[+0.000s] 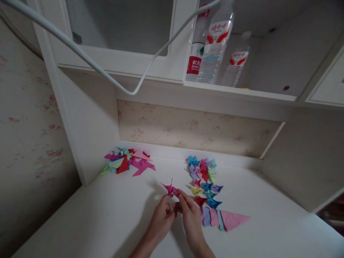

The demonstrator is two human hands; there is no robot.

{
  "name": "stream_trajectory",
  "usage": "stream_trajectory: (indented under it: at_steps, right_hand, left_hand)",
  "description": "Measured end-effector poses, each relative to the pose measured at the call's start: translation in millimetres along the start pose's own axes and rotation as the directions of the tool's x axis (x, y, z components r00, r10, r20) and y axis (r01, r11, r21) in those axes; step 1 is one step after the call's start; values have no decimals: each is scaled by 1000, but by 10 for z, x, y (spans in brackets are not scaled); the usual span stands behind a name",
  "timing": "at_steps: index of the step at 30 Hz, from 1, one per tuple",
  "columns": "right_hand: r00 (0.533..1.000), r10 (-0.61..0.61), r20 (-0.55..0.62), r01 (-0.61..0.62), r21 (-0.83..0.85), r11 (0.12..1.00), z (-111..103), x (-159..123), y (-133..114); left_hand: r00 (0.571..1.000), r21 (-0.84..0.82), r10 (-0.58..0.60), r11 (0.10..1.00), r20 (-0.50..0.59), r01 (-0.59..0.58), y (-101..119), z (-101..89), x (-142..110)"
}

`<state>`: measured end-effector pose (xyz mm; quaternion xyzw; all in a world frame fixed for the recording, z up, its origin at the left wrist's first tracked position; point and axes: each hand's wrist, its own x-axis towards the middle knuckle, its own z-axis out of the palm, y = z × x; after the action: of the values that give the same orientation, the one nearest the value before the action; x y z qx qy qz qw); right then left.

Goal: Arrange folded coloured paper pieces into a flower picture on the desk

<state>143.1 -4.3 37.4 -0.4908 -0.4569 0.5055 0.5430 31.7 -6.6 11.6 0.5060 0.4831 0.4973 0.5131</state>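
A magenta origami crane (170, 189) is held up over the white desk, its thin points sticking up and to the left. My left hand (162, 215) pinches its lower left part between thumb and finger. On the crane's right side, the fingers of my right hand (189, 215) are closed on the paper. Just right of that hand lies an overlapping row of folded paper pieces (231, 220) in pink, lilac and mint, partly covered by the hand. Behind it stand small folded paper cranes (210, 194) in several colours, set in rows.
A loose heap of coloured folded paper (123, 165) lies at the desk's back left corner. More small cranes (201, 168) sit at the back. Overhead, a white cable (107, 76) hangs before the cabinet, and plastic bottles (215, 46) stand on its shelf. Side panels bound the desk (88, 222).
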Motion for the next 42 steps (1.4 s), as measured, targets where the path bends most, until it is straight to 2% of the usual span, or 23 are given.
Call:
stream_trajectory:
  at_steps: [2, 5, 9, 11, 14, 18, 25, 28, 31, 35, 40, 42]
  right_hand:
    - [999, -30, 43, 33, -56, 998, -128, -71, 26]
    - [996, -58, 64, 65, -112, 992, -297, -113, 128]
    - [998, 36, 46, -35, -3, 999, -414, -100, 323]
    - [994, 95, 56, -99, 83, 992, -398, -92, 363]
    - [990, 120, 71, -129, 134, 983, -315, -108, 341]
    - [994, 96, 54, -103, 137, 985, -197, -167, 328]
    - [990, -3, 141, -6, 64, 998, -177, -263, 306]
    - [982, 16, 187, -21, 25, 999, -202, -291, 236]
    - [978, 33, 204, -46, 59, 997, -205, -299, 222]
    - [988, 51, 146, -69, 122, 990, -228, -261, 229]
    - [1000, 21, 10, -22, 123, 992, -304, -199, 173]
    - [1000, -18, -23, 21, 114, 993, -323, -193, 159]
  left_hand:
    - [997, 50, 65, 997, 47, -67, -31, 22, -50]
    - [998, 113, 62, 992, 13, -63, -43, 17, -62]
    - [994, 182, 84, 981, -66, -70, -44, -4, 8]
    - [993, 237, 95, 969, -64, -78, -45, -18, 42]
    - [991, 314, 103, 947, -88, -71, -28, -56, 63]
    - [990, 364, 85, 931, -110, -39, 23, -115, 55]
    - [988, 385, 111, 921, -108, -61, 13, -115, 71]
    - [989, 396, 108, 916, -101, -60, -4, -112, 72]
    - [990, 394, 101, 917, -96, -56, 6, -114, 61]
    - [988, 350, 106, 935, -116, -59, 60, -116, 52]
    - [993, 212, 116, 971, -18, -109, 97, -94, 46]
    - [994, 204, 110, 973, 16, -111, 94, -73, 32]
